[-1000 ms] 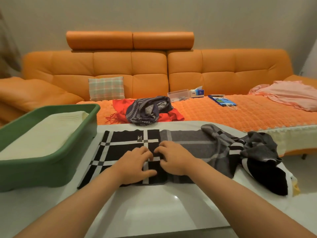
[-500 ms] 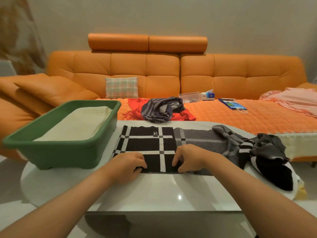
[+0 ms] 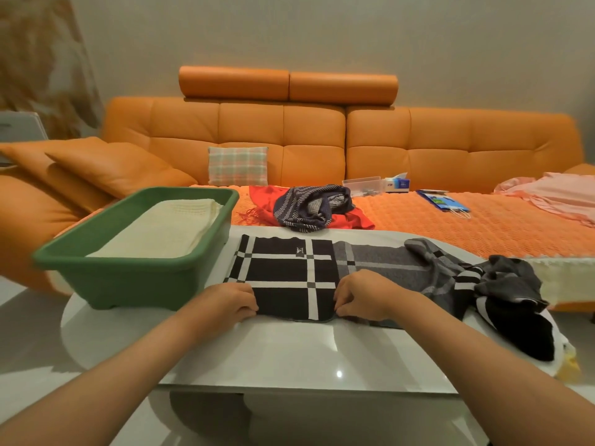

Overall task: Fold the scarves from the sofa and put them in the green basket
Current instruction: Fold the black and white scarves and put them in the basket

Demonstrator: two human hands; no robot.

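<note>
A black, white and grey checked scarf [image 3: 283, 272] lies spread across the white table [image 3: 289, 352], its right end bunched at the table's right side. My left hand [image 3: 225, 302] pinches the scarf's near edge at the left, and my right hand [image 3: 363, 299] pinches the same edge further right. The green basket [image 3: 128, 278] stands on the table's left part with a folded cream scarf [image 3: 167, 226] inside. On the orange sofa [image 3: 418, 149] behind lie a navy striped scarf [image 3: 309, 206] on top of a red scarf [image 3: 357, 220].
A checked cushion [image 3: 238, 165], a clear box [image 3: 362, 185], a tissue box [image 3: 397, 181] and a blue packet [image 3: 442, 201] lie on the sofa. A pink cloth [image 3: 553, 196] is heaped at its right end. Orange cushions [image 3: 106, 165] sit at left.
My hands slid from the middle of the scarf to its near edge and took hold of it, moving apart. The view has pulled back and shifted.
</note>
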